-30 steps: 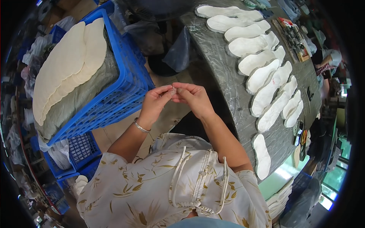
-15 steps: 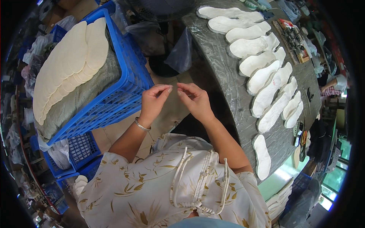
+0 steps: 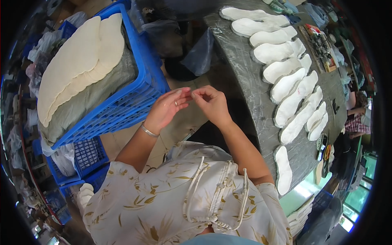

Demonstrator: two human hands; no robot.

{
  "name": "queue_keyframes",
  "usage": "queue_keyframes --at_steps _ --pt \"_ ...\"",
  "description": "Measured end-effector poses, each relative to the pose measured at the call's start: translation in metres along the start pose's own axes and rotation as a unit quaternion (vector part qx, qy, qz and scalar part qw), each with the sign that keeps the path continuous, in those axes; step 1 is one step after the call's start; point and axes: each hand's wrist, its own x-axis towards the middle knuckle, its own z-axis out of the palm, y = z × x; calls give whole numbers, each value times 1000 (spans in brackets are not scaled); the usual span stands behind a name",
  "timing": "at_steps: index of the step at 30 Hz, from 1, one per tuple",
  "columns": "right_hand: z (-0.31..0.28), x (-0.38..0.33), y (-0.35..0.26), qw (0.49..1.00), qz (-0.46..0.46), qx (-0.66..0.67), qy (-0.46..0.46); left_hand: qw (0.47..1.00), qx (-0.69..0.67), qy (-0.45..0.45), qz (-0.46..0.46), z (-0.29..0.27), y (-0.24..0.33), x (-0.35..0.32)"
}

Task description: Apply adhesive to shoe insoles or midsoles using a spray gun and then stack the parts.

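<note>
My left hand (image 3: 164, 111), with a ring and a silver bangle, is in the middle of the view, its fingers stretched out. Against its fingertips, my right hand (image 3: 214, 107) has thumb and forefinger pinched together; anything between them is too small to make out. Both hands are above the floor, between a crate and a table. To the right, white insoles (image 3: 290, 102) with fuzzy edges lie in a slanting row, several overlapping in pairs. One single insole (image 3: 283, 170) is nearer to me. At the left, cream insole-shaped pieces (image 3: 75, 51) overlap in a fanned stack.
The cream pieces rest on grey cloth (image 3: 96, 92) over a blue plastic crate (image 3: 141, 75). A dark covered table (image 3: 241, 73) holds the white insoles, a tool box (image 3: 320, 47) and scissors (image 3: 327, 152). Lower left is another blue crate (image 3: 87, 157). Another person (image 3: 358, 120) is at far right.
My left fingers have gone from a pinch to stretched out. My hands have come together so that the fingertips meet. The view has shifted slightly.
</note>
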Motion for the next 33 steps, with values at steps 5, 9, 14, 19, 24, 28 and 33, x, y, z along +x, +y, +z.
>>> queue_keyframes --at_steps 5,9,14,19,24,28,33 --pt "21 -13 -22 981 72 154 -96 993 33 86 80 0 -12 7" --pt "34 -18 -21 988 65 102 -92 984 55 116 119 5 -12 9" --pt "34 -14 -17 989 92 94 -63 984 67 105 128 2 -10 9" --pt "29 -6 8 986 133 -19 -98 964 128 152 177 -6 -1 -2" --pt "45 -11 80 985 21 -127 -114 940 188 152 241 0 19 -25" --pt "47 -24 138 881 -88 -444 -136 896 216 187 341 3 48 -52" --pt "20 -5 155 889 99 -340 -289 826 255 209 457 -4 68 -80"
